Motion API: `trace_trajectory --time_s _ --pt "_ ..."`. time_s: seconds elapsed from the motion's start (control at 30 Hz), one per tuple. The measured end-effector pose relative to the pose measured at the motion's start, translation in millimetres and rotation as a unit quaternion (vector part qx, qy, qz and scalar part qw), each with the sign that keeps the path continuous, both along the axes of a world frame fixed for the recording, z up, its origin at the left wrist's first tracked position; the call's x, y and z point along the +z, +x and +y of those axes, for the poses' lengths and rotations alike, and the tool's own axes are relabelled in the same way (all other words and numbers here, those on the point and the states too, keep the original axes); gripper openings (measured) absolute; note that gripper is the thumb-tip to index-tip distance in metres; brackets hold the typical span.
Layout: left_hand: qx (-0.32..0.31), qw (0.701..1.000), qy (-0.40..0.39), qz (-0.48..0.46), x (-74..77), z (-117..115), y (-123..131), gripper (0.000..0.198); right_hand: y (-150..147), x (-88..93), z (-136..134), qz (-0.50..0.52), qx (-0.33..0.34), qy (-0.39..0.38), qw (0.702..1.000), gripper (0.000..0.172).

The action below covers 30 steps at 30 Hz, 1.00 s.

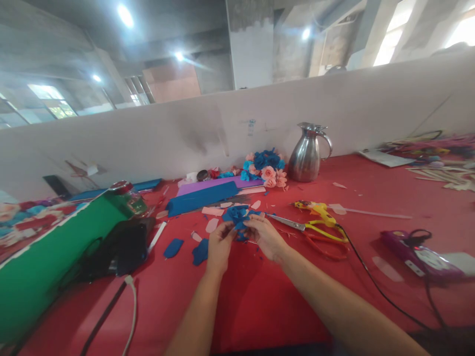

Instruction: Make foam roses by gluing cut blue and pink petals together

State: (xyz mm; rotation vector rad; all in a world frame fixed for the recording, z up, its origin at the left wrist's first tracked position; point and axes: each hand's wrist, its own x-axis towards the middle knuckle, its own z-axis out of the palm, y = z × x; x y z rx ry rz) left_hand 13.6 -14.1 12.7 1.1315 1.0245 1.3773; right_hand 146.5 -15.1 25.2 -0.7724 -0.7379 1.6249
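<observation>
Between my two hands, just above the red tabletop (252, 306), is a dark blue paper flower (236, 214). My left hand (221, 242) pinches it from the left and below. From the other side my right hand (265, 235) grips its right edge, fingers closed. Cut blue paper pieces (173, 248) lie left of my left hand, and pale pink paper petals (212, 226) are scattered behind it. Right of my right hand rest scissors (326, 232) with yellow and orange handles, blades partly apart. A yellow glue gun (322, 213) lies just behind them.
Finished pink and blue paper flowers (267, 168) are bunched near the wall beside a steel jug (308, 153). Blue paper (202, 198) lies behind my hands. A green panel (67, 257), dark phone (131, 247) and cable (130, 311) are left; a purple power strip (419, 252) is right.
</observation>
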Motion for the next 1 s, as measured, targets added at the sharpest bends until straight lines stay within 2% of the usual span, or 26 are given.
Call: trace_trajectory --time_s 0.17,0.5,0.63,0.8,1.0 --pt "-0.01 0.998 -0.025 -0.064 -0.8 0.2 2.7 0.029 -2.1 -2.5 -0.2 0.03 -0.005 0.018 0.999 0.021" --pt "0.037 0.982 -0.093 -0.158 -0.5 1.5 4.9 0.032 -6.1 -0.7 -2.5 0.046 -0.021 0.033 0.998 0.024" --pt "0.034 0.978 -0.104 -0.177 -2.2 4.0 2.2 0.034 -7.6 2.2 -5.7 0.058 -0.027 0.031 0.997 0.026" --pt "0.036 0.978 -0.098 -0.182 0.4 3.2 1.8 0.035 -7.1 2.4 -5.4 0.075 -0.031 0.013 0.997 0.028" --pt "0.041 0.989 -0.063 -0.126 -2.0 0.9 5.7 0.034 -4.3 0.7 -2.9 0.072 -0.03 0.02 0.997 0.025"
